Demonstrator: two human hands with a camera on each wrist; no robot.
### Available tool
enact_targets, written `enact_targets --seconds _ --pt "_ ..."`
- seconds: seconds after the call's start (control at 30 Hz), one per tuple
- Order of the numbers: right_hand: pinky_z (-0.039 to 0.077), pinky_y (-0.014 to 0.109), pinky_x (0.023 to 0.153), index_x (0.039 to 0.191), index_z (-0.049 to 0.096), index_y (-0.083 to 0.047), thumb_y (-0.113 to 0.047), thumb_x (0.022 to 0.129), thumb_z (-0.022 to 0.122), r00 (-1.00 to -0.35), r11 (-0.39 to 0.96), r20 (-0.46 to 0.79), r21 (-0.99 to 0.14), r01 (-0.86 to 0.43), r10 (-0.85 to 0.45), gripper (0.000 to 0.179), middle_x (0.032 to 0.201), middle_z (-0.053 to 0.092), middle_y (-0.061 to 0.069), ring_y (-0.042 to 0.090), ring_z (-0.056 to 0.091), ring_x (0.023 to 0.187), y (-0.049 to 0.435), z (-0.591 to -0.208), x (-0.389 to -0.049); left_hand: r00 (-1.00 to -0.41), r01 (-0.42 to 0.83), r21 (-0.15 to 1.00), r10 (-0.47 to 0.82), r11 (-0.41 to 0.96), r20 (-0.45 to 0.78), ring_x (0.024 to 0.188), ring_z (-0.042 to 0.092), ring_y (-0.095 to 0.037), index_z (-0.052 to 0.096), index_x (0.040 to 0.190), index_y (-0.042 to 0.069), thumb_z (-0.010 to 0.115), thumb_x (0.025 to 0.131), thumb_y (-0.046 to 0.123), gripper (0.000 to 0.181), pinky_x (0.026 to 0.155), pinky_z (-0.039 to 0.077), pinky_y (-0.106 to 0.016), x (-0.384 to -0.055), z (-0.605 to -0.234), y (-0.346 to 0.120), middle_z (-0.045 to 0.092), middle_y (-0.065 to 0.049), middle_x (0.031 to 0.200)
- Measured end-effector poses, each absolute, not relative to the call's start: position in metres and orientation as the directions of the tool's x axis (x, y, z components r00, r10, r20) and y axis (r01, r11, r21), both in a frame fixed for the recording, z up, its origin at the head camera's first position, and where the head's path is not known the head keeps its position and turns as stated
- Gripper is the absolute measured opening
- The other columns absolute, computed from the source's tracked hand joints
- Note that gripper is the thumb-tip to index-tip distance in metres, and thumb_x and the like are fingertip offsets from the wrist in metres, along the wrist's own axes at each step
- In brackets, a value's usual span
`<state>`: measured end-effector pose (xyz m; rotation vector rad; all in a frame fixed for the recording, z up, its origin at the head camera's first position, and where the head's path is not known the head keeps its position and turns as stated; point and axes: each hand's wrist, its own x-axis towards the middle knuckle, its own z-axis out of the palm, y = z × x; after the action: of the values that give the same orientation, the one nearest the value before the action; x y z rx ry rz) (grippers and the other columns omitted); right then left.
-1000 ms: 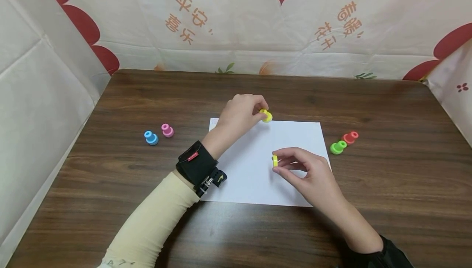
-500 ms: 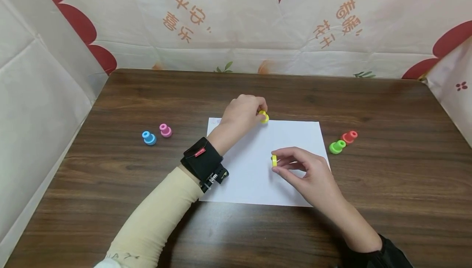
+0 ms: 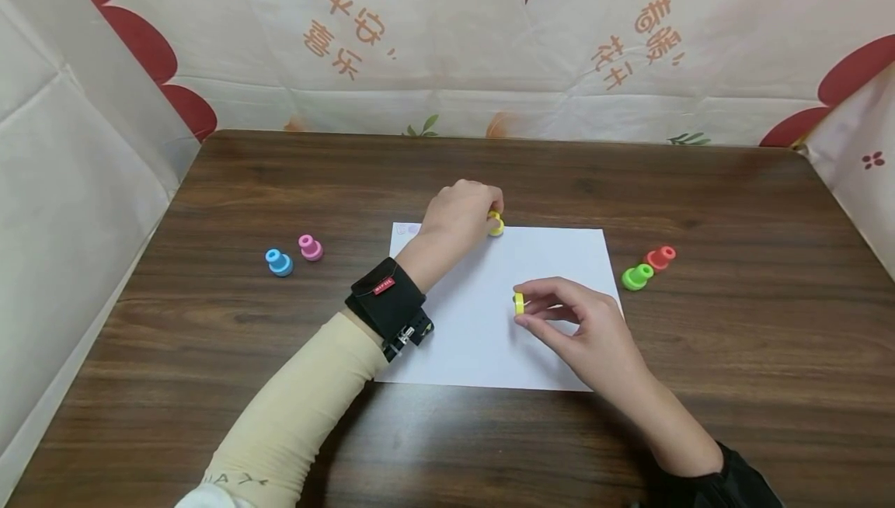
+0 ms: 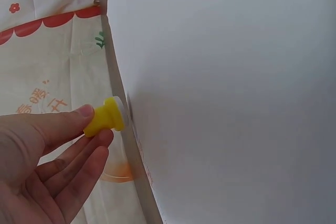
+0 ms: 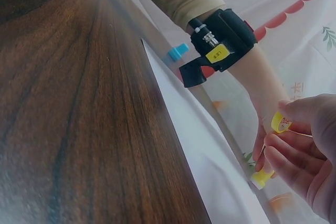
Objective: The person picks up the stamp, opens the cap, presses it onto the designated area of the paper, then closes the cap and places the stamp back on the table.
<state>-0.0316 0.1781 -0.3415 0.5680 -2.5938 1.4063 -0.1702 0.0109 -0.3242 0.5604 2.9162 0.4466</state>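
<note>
My left hand [image 3: 457, 217] pinches a small yellow toy stamp [image 4: 106, 116] between thumb and fingers at the far edge of a white sheet of paper [image 3: 482, 337]. The stamp's white end faces the paper, very close to it; I cannot tell whether they touch. Over the sheet's right part, my right hand [image 3: 576, 321] holds a yellow stamp cap [image 3: 519, 304] between thumb and fingertips. A reddish print shows on the cap [image 5: 282, 123] in the right wrist view. Faint purplish marks [image 3: 408, 229] lie at the paper's far left corner.
A blue stamp [image 3: 279, 262] and a pink stamp [image 3: 311, 248] stand left of the paper on the brown wooden table [image 3: 175, 368]. Right of it, a green stamp [image 3: 637, 277] sits beside a red stamp [image 3: 660, 258]. A printed cloth [image 3: 447, 42] hangs behind the table.
My left hand has shifted slightly left and lower with the yellow stamp, closer to the paper. The right hand stays nearly still with the cap. The head view has shifted a little.
</note>
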Motion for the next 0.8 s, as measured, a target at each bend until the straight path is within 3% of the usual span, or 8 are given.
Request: enact_targets --seconds 0.4,0.8 --pt "0.057 0.014 0.076 0.106 0.072 -0.007 0.005 0.075 0.083 -0.920 0.494 0.289 -0.778 -0.387 -0.265 0.036 0.092 0.074 0.000 0.001 0.067 0.079 0.177 -0.342 -0.033 -0.905 0.371 0.228 0.406 0.900 -0.131 0.095 0.068 -0.015 0.071 0.116 0.020 0.073 0.092 0.025 0.024 0.085 0.058 -0.028 -0.176 -0.322 0.021 0.074 0.002 0.110" --pt "0.057 0.014 0.076 0.106 0.072 -0.006 0.005 0.075 0.082 -0.921 0.488 0.284 -0.785 -0.382 -0.265 0.034 0.091 0.074 0.000 0.001 0.068 0.078 0.178 -0.340 -0.032 -0.890 0.403 0.184 0.431 0.896 -0.146 0.083 0.065 -0.012 0.074 0.106 0.018 0.073 0.092 0.022 0.015 0.076 0.056 -0.025 -0.179 -0.319 0.026 0.074 0.002 0.098"
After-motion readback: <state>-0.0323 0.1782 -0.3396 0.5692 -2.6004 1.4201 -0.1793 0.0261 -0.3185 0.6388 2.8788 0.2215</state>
